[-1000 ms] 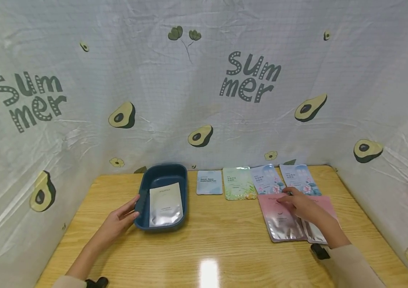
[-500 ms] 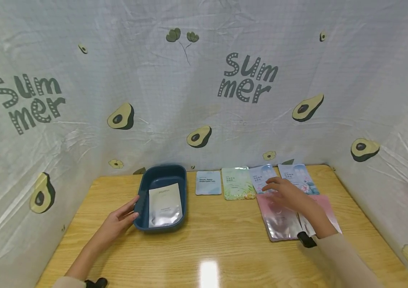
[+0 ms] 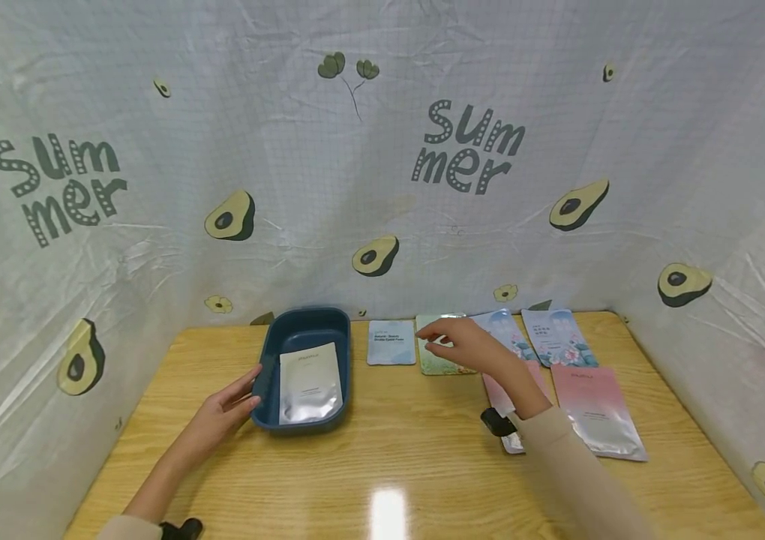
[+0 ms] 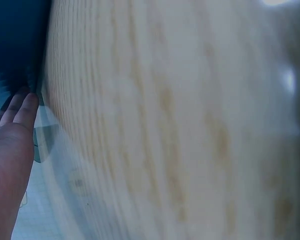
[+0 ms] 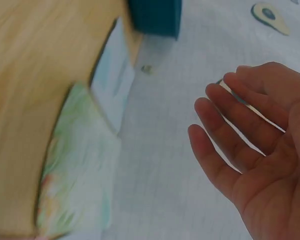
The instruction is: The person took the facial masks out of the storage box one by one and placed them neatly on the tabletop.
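Note:
My left hand touches the left wall of a dark blue plastic bin, its fingers fairly straight, as the left wrist view also shows. A cream and silver face mask packet lies inside that bin. Over a green floral mask packet hovers my right hand; it holds nothing, and its fingers are slightly bent and spread in the right wrist view. It partly covers the green packet. Just left of it is a small light blue eyelid patch packet.
Two blue floral packets lie along the back right. In front of them are two pink and silver packets, one partly hidden by my right forearm. A white avocado-print cloth rises behind and beside the wooden table.
My right hand has moved left, from above the pink packets past the blue floral ones to the green packet, carrying nothing. My left hand has stayed against the bin.

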Available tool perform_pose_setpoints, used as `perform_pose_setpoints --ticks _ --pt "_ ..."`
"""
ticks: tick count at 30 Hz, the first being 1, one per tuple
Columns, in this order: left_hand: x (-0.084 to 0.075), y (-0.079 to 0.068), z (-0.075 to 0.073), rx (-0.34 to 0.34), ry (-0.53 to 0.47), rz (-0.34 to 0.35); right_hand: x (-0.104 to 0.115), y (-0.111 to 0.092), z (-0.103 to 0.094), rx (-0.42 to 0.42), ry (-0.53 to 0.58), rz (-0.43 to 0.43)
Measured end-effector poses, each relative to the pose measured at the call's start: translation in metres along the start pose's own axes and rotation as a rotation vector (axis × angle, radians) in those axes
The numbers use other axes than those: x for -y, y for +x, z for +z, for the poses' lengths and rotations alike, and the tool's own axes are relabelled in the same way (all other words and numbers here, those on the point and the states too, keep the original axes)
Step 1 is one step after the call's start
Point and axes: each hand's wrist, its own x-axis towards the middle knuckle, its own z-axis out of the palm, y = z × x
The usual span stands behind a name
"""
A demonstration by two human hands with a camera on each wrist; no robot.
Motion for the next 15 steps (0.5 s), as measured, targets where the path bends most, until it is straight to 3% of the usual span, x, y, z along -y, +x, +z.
perform_pose_setpoints --ticks 6,15 --pt "0.000 0.000 0.000 -0.003 0.017 0.008 0.022 0.040 0.004 0.036 0.087 -0.046" --pt "0.002 -0.001 0.000 -0.014 0.030 0.013 0.030 0.101 0.012 0.144 0.194 -0.125"
